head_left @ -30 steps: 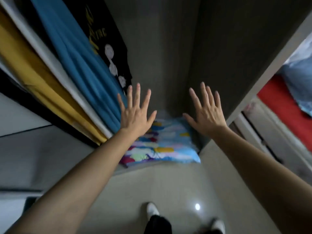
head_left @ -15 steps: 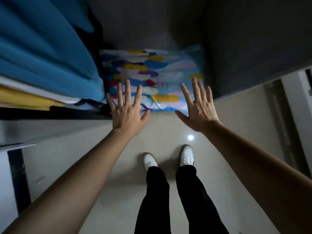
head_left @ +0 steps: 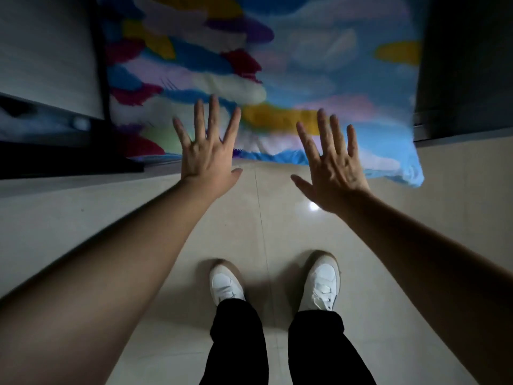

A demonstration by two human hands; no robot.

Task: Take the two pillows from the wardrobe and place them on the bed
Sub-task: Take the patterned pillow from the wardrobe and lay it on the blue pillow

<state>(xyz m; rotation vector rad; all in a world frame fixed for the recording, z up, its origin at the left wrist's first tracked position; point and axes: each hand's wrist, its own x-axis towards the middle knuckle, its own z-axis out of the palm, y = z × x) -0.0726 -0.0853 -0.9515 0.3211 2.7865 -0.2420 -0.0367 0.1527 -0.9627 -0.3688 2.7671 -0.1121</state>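
Observation:
A pillow (head_left: 277, 65) with a blue cover and patches of yellow, red, purple and white lies in the bottom of the wardrobe, its front corner hanging out over the floor at the right. My left hand (head_left: 206, 151) is spread flat, fingers apart, over the pillow's front edge. My right hand (head_left: 330, 165) is spread the same way just to the right of it. Neither hand grips the pillow; whether they touch it I cannot tell. A second pillow does not show.
Dark wardrobe walls (head_left: 466, 65) stand on both sides of the pillow, with a panel and black ledge (head_left: 55, 159) at the left. Below lies a glossy beige tiled floor (head_left: 261, 232), with my white shoes (head_left: 226, 284) and black trousers.
The view has dropped and closed in on the pillow, which now fills the top of the frame. The hanging clothes have left the view. Both hands stay spread and have neared the pillow's front edge.

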